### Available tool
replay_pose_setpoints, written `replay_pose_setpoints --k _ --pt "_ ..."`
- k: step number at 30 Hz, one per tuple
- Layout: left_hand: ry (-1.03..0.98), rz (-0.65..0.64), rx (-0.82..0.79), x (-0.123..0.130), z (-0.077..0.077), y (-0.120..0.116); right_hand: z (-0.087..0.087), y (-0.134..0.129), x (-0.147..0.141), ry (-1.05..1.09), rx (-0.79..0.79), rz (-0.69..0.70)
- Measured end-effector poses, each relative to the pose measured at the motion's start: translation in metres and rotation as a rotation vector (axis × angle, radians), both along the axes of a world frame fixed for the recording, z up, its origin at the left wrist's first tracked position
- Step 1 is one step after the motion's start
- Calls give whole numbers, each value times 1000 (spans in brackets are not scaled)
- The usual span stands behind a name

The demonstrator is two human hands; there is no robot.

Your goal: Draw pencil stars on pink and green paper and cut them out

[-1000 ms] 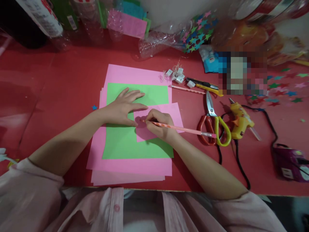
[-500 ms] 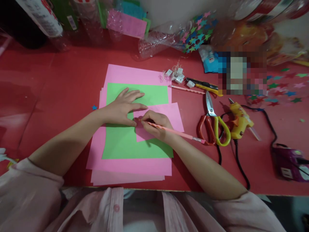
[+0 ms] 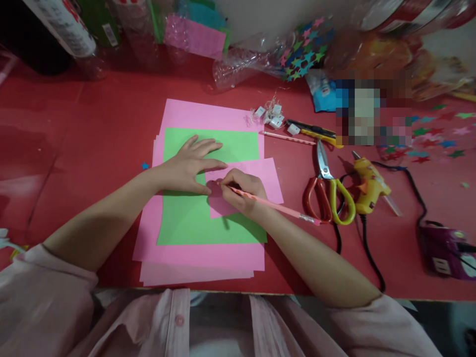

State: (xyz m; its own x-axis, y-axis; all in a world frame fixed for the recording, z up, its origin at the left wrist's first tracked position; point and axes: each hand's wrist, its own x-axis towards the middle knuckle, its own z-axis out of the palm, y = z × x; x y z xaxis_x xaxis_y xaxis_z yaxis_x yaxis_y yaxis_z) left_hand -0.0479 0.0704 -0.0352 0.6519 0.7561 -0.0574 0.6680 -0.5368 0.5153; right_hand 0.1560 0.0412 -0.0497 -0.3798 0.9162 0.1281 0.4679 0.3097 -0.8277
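Observation:
My left hand (image 3: 189,166) lies flat with fingers spread on a green sheet (image 3: 193,223), its thumb and index finger at the left edge of a smaller pink paper (image 3: 269,178). Closed around a pink pencil (image 3: 280,207) is my right hand (image 3: 243,191), resting on that small pink paper with the pencil's tip near my left thumb. The eraser end points right, toward the scissors. Beneath the green sheet are larger pink sheets (image 3: 208,257), slightly fanned out.
Red-and-yellow-handled scissors (image 3: 324,173), a yellow glue gun (image 3: 370,186) with a black cord and a purple device (image 3: 446,250) lie right. Behind are a second pencil (image 3: 288,138), a cutter (image 3: 316,133), white tags (image 3: 275,119), plastic bottles (image 3: 238,64) and star cutouts (image 3: 305,59).
My right hand and the pencil have shifted slightly to the right, and the tip is a little farther from my left thumb. My left hand has not moved.

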Motion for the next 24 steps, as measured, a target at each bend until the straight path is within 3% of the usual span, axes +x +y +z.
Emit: replay_pose_setpoints --k 5,17,24 --pt "0 2 -3 0 0 0 7 2 0 -12 -41 -29" --pt "3 -6 -4 -1 -2 1 5 1 2 8 -76 -79" --pt "-4 6 -18 -1 -1 0 10 1 3 -36 -50 32"
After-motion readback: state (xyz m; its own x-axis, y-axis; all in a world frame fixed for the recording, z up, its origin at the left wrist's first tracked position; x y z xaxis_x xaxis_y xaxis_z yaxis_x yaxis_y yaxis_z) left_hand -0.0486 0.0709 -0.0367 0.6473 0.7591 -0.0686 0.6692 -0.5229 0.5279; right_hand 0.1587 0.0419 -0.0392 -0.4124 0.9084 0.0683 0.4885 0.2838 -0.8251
